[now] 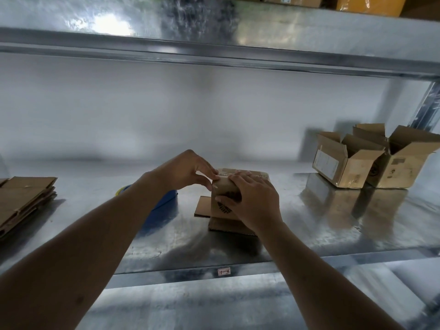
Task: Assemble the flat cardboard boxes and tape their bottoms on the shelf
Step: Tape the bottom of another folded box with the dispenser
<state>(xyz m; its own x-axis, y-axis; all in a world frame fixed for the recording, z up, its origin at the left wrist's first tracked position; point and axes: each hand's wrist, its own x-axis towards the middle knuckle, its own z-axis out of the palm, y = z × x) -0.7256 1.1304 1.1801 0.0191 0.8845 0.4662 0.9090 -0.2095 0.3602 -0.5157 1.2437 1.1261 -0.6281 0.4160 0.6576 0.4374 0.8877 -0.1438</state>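
Cardboard boxes are partly done: two brown assembled boxes (371,160) stand open-topped at the right of the shiny metal shelf (285,236), while a stack of flat brown cardboard blanks (23,201) waits at the left. Mid-shelf, a small brown box (226,198) sits bottom-up. The left hand (188,170) pinches its top edge, seemingly pressing tape; the right hand's (252,198) grip curls round its near side. A blue object (164,198), perhaps the tape dispenser, lies beside it.

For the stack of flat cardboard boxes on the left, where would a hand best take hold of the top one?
Judging by its pose, grip the top sheet of the flat cardboard stack at its right-hand edge, coming from the right: that edge faces the open shelf and the layers look fanned apart there.
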